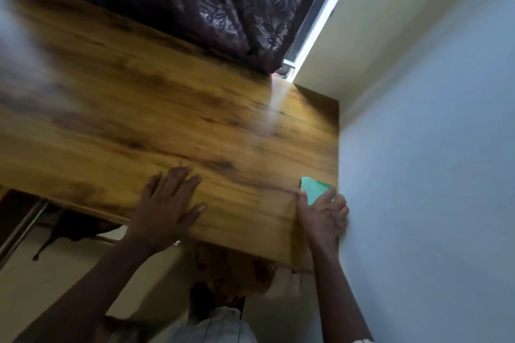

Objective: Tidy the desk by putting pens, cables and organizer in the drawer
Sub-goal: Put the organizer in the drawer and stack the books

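Pressing desk, left hand flat; right hand grips green sheet.

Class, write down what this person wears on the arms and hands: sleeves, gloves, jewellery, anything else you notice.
The left hand and right hand are bare, no gloves. The left forearm and right forearm are uncovered; no watch or bracelet shows. A pale patterned scrap at the right arm's bottom edge may be a sleeve. Rings: too blurred to tell.
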